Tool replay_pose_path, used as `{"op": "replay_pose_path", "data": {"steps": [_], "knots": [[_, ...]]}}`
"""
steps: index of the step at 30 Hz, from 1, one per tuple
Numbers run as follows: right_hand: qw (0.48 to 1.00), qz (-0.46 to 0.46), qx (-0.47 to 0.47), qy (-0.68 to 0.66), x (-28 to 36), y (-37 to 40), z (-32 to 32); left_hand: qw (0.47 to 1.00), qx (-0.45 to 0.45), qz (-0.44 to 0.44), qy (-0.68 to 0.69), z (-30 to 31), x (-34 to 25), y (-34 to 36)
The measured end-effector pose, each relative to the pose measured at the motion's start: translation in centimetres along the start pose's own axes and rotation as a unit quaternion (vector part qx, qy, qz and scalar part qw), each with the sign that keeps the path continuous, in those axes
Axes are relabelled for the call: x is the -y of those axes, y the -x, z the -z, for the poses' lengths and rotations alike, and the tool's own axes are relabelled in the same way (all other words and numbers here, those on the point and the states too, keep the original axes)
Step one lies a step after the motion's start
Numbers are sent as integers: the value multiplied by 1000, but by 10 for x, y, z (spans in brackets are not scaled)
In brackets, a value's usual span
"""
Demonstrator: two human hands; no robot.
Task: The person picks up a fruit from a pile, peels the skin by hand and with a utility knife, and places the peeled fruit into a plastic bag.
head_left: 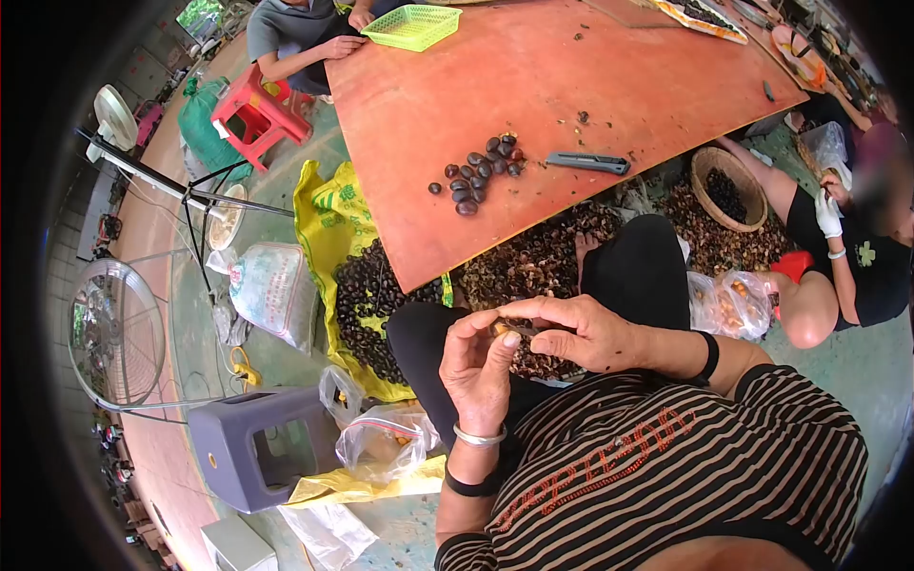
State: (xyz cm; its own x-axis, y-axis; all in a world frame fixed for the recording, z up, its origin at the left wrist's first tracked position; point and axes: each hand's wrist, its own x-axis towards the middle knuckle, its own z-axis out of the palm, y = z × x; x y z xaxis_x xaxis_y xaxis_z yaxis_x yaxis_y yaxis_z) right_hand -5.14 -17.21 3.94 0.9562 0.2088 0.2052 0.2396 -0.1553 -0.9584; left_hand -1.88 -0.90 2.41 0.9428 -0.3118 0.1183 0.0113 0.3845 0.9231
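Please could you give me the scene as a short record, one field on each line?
Left hand: pinches a small piece, unidentifiable
Right hand: beside it, grip unclear
Table: dark nuts, utility knife, yellow-green basket at its edge
Yellow sack: more dark nuts
Left of view: red stool, grey-blue stool
Nearby: one person by the basket, another person at right in a white glove

Desk point(428, 105), upper centre of the frame: nuts point(479, 171) on its lower part, knife point(587, 163) to their right, tray point(411, 27) at its upper-left corner. Left of centre: loose nuts point(367, 309) on sack point(324, 205). Lower left: stool point(224, 447).
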Motion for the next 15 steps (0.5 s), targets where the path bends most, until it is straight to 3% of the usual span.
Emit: {"op": "replay_pose_path", "data": {"steps": [3,5,7,8,9,13,15], "knots": [[1000,3,-14,-7,-9,1,-3,999,0,-10,-35,5,5,-3],[997,-66,-10,-29,-18,2,-7,998,-9,12,-60,6,7,-4],[994,-79,-73,-2,-36,1,-9,996,22,65,-58,3,8,2],[990,-84,-113,-32,-73,2,-4,990,77,6,-116,-2,12,7],[980,-146,-130,-37,-72,2,3,981,117,44,-148,-5,8,10],[967,-190,-96,-142,-37,16,14,990,71,91,81,0,6,-3],[955,-192,-87,-208,-21,19,16,992,76,89,39,5,11,-7]]}}
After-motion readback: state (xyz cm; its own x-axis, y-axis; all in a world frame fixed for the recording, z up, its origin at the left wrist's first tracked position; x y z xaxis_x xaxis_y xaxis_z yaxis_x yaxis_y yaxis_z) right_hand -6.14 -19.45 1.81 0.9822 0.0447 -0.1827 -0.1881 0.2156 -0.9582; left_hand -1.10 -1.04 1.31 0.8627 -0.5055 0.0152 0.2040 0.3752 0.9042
